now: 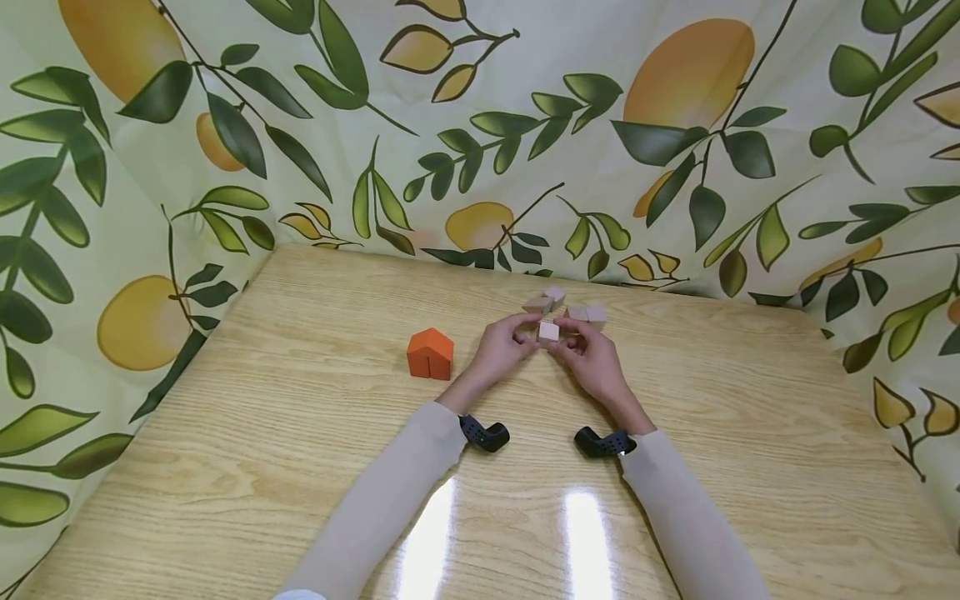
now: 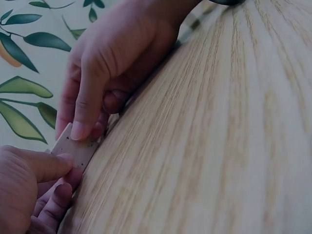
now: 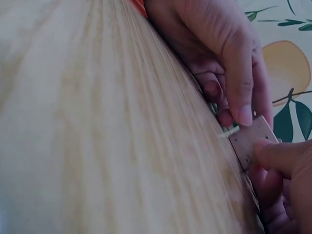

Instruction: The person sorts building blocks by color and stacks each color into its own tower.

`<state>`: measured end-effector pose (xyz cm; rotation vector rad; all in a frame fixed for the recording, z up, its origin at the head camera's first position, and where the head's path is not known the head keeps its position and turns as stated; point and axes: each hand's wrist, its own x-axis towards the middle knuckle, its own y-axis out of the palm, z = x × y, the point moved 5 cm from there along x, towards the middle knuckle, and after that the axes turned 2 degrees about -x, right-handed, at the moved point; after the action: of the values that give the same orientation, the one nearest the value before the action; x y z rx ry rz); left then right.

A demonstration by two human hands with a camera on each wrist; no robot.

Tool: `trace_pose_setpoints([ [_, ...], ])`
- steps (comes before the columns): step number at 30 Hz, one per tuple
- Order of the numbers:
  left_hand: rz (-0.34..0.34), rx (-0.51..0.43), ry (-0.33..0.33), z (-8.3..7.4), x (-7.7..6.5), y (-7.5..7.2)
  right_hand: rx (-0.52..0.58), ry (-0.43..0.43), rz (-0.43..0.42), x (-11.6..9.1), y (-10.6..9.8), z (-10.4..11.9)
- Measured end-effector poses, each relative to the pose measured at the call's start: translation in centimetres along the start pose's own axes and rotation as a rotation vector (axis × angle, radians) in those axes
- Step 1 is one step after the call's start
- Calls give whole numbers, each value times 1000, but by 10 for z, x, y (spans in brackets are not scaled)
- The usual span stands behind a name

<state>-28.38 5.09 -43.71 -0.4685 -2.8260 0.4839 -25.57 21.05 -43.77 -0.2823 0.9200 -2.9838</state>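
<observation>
Between my two hands a small pale wooden block (image 1: 549, 332) stands at the tabletop, with small dark dots on the face seen in both wrist views. My left hand (image 1: 504, 346) pinches it from the left with thumb and fingers. From the right, my right hand (image 1: 592, 358) pinches the same block, its thumb pressed to the dotted face (image 3: 248, 139). Just beyond the fingertips lie more pale wooden blocks (image 1: 596, 315), partly hidden by the right hand. Another pale group, with an angled block (image 1: 538, 305) and a small cube (image 1: 555, 294), sits behind the left fingers.
An orange house-shaped block piece (image 1: 430, 354), with a seam in its front, stands left of my left hand. The wooden table (image 1: 300, 433) ends at a cloth backdrop (image 1: 525, 83) printed with fruit and leaves. Both wrists wear black camera bands (image 1: 486, 435).
</observation>
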Motion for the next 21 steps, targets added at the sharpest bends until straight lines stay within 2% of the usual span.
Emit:
trace_pose_setpoints([
  [6, -5, 34, -17, -1, 3, 0, 38, -4, 48, 2, -3, 1],
  [12, -4, 40, -34, 0, 5, 3, 37, -16, 26, 2, -6, 2],
  [21, -53, -24, -33, -6, -7, 9, 70, -29, 25, -8, -8, 6],
])
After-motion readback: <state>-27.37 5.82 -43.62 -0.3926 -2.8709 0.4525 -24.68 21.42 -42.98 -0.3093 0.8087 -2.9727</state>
